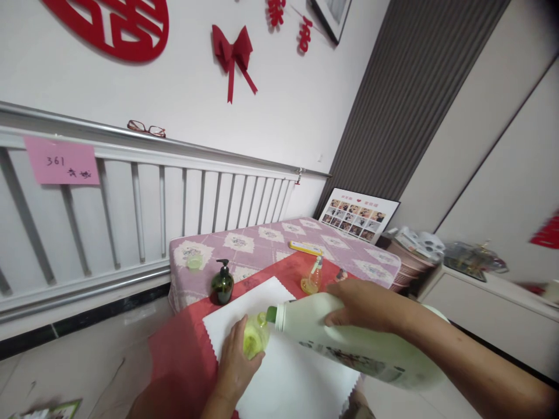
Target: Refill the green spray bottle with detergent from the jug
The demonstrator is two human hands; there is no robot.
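Observation:
My left hand (238, 355) is wrapped round a small clear bottle (255, 337) with yellow-green liquid inside, tilted over a white scalloped mat (288, 372). In my right hand (362, 305) is a large pale green jug (349, 343), gripped from above and tipped nearly on its side. The jug's green spout (271, 315) meets the small bottle's mouth; whether liquid is flowing cannot be made out. A dark green pump bottle (222, 284) stands left of the mat. Beyond it on the right is a clear bottle (311, 278) holding some amber liquid.
Under the mat lies a red cloth (183, 343) on a purple patterned tablecloth (266, 234). On the table are a pale green cap-like piece (194, 262) and a yellow-edged box (305, 248). A white railing (174, 198) runs along the wall; a photo board (356, 215) leans behind.

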